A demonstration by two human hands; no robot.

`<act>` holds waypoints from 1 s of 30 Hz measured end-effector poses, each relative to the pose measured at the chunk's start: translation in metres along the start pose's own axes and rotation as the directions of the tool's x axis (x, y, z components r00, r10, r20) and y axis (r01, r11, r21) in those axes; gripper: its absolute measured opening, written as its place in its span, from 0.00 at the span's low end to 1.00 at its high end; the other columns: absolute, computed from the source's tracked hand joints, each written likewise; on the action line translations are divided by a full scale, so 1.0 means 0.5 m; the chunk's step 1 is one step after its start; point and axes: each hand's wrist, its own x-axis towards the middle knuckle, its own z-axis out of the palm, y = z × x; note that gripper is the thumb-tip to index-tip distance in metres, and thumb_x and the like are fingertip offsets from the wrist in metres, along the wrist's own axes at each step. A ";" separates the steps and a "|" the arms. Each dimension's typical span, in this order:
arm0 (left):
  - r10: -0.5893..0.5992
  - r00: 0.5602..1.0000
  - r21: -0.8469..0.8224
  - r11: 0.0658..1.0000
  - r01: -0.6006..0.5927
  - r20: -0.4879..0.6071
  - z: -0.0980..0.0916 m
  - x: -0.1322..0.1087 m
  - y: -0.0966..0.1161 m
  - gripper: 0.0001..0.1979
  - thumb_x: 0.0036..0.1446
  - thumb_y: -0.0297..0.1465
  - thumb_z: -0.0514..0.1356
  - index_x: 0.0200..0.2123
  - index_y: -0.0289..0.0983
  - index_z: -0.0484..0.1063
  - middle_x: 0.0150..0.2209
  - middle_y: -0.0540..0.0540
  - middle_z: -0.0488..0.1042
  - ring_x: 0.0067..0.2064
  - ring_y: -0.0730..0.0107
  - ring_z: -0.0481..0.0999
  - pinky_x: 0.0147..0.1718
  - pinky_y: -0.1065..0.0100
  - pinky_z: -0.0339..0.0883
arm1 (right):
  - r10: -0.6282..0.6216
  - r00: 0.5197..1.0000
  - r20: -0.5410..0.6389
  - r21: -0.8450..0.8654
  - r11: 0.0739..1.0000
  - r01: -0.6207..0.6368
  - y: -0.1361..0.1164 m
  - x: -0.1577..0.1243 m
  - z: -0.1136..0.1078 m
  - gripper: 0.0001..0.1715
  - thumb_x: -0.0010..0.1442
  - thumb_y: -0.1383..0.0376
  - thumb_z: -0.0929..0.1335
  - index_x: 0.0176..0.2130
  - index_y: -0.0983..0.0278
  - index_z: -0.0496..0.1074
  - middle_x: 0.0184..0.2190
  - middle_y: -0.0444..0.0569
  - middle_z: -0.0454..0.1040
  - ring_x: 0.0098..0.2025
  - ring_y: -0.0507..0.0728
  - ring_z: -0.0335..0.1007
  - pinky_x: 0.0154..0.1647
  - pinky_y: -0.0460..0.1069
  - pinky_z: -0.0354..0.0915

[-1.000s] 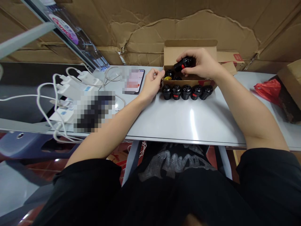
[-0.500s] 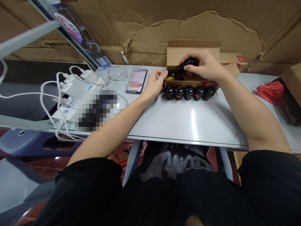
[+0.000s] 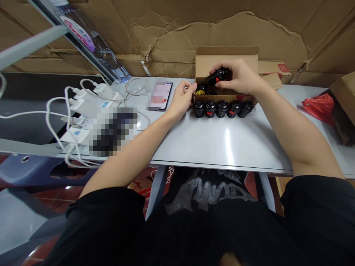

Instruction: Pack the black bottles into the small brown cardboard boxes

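Observation:
A small open cardboard box stands at the back of the table with its lid flap raised. My left hand is closed on the box's left end, thumb and fingers at its front corner. Above the box opening, my right hand grips a black flashlight-like cylinder, tilted, with a red spot on its side. Inside, at the left, lie another black cylinder and a yellow ring-shaped part. Several similar black cylinders form a row in front of the box, some with red marks; the rightmost leans.
To the left are a phone, white chargers with tangled cables and a water bottle behind a metal post. A red plastic bag and an open carton sit at the right. Cardboard sheets line the back.
The black cylinder in my right hand has turned, so a red spot now shows near my thumb. My left hand stays on the box, and the row looks unchanged.

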 end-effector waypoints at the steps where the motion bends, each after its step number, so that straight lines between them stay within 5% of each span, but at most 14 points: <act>1: 0.002 1.000 0.004 1.000 -0.002 -0.001 -0.001 0.001 -0.002 0.26 0.82 0.49 0.78 0.42 0.44 0.68 0.30 0.56 0.63 0.27 0.74 0.67 0.30 0.71 0.66 | -0.009 1.000 0.004 0.008 1.000 0.009 -0.001 0.001 0.001 0.30 0.40 0.44 0.84 0.46 0.33 0.90 0.53 0.40 0.96 0.74 0.85 0.76 0.76 0.78 0.68; 8: 0.040 0.999 0.024 0.999 -0.041 0.024 -0.009 0.012 -0.015 0.32 0.75 0.59 0.82 0.43 0.45 0.69 0.29 0.57 0.63 0.25 0.76 0.66 0.24 0.73 0.59 | -0.002 1.000 0.005 0.055 0.999 0.001 0.004 0.004 0.004 0.28 0.41 0.38 0.84 0.44 0.35 0.89 0.49 0.40 0.96 0.65 0.82 0.80 0.67 0.75 0.70; 12: 0.031 0.999 0.033 0.999 -0.031 0.008 -0.006 0.010 -0.010 0.29 0.79 0.53 0.80 0.42 0.44 0.67 0.29 0.57 0.64 0.24 0.77 0.63 0.24 0.73 0.57 | -0.023 1.000 -0.002 0.005 1.000 0.023 0.008 0.005 0.001 0.26 0.45 0.37 0.83 0.44 0.34 0.88 0.51 0.40 0.96 0.67 0.81 0.78 0.72 0.75 0.69; 17: 0.024 1.000 0.036 0.999 -0.024 0.014 -0.005 0.007 -0.003 0.30 0.80 0.52 0.80 0.41 0.45 0.66 0.30 0.57 0.64 0.24 0.77 0.62 0.24 0.73 0.54 | -0.001 0.999 -0.032 -0.059 0.998 -0.001 0.004 0.006 -0.007 0.26 0.45 0.37 0.85 0.45 0.26 0.87 0.41 0.43 0.91 0.73 0.86 0.76 0.70 0.80 0.70; 24: 0.010 0.999 0.036 0.999 -0.012 0.035 -0.011 0.010 -0.003 0.32 0.76 0.57 0.81 0.44 0.45 0.67 0.32 0.56 0.63 0.27 0.76 0.66 0.27 0.73 0.59 | -0.191 0.976 -0.102 -0.122 0.976 0.178 0.016 0.001 -0.026 0.28 0.59 0.45 0.84 0.57 0.41 0.85 0.72 0.48 0.90 0.72 0.80 0.84 0.71 0.75 0.78; 30: 0.010 0.999 0.026 1.000 -0.011 0.031 -0.010 0.007 0.000 0.34 0.74 0.58 0.83 0.44 0.44 0.67 0.32 0.56 0.64 0.27 0.77 0.66 0.27 0.74 0.60 | -0.143 0.985 -0.094 -0.209 0.970 0.121 0.011 -0.005 -0.035 0.43 0.61 0.38 0.83 0.72 0.32 0.85 0.66 0.39 0.93 0.73 0.81 0.84 0.71 0.76 0.81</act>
